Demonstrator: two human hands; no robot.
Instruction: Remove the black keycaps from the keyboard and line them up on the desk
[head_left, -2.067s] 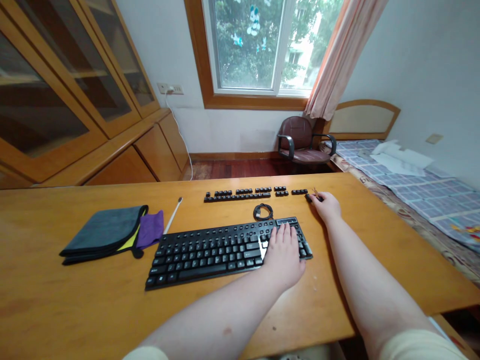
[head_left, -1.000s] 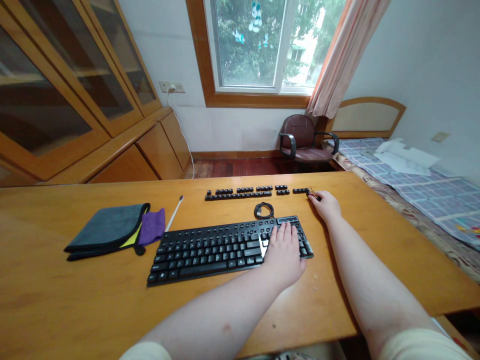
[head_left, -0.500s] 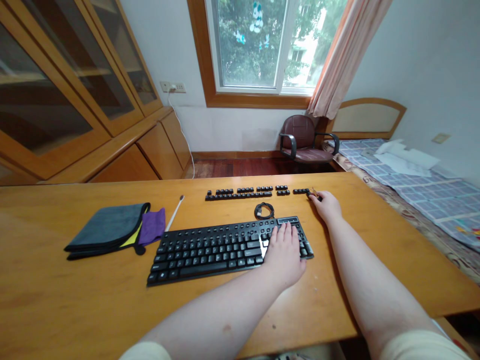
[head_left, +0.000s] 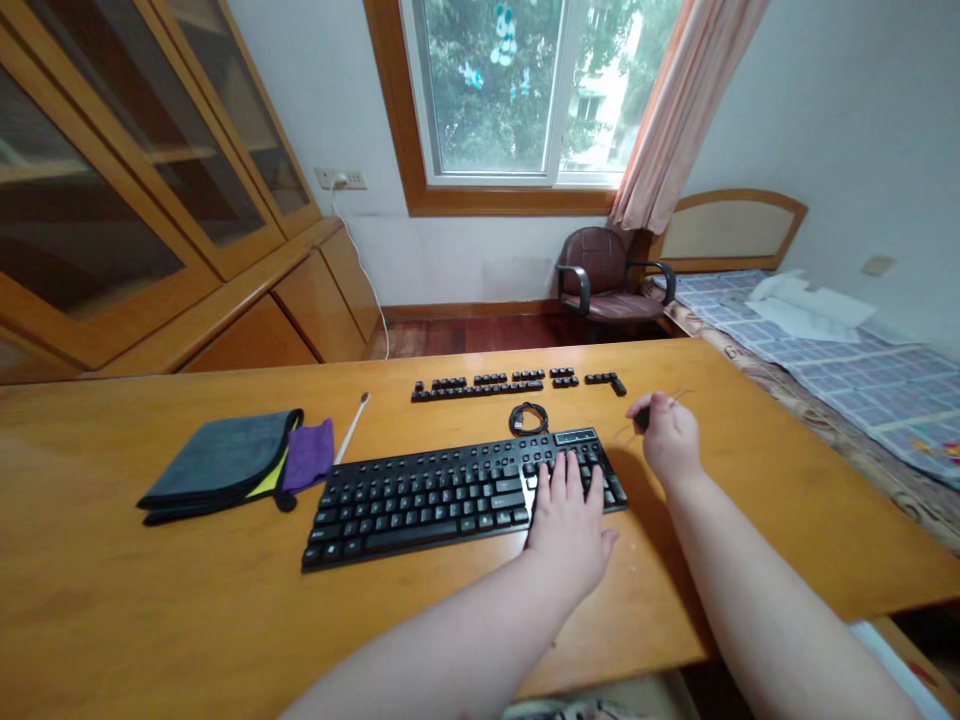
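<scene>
A black keyboard point(head_left: 420, 508) lies on the wooden table, its far row showing small bare key posts. My left hand point(head_left: 568, 510) rests on its right end with fingers spread flat over the number pad. Just right of the keyboard, above the table, my right hand point(head_left: 671, 440) is closed around a wire keycap puller point(head_left: 643, 418). Its thin wires stick out on both sides of the fist. Behind the keyboard, loose black keycaps point(head_left: 480, 391) stand in rows, and a longer keycap point(head_left: 618, 386) sits at the right end. Beyond the number pad lies the coiled USB cable point(head_left: 529, 420).
Left of the keyboard are a folded grey cloth point(head_left: 221, 460), a purple cloth point(head_left: 309, 455) and a white-handled brush point(head_left: 351, 428). Past the table stand an office chair point(head_left: 600, 270), a bed point(head_left: 810, 330) and a glass-doored cabinet point(head_left: 150, 140).
My right hand has drawn back from the keycap row toward the keyboard, leaving the longer keycap at the row's end. My left fingers have spread wider.
</scene>
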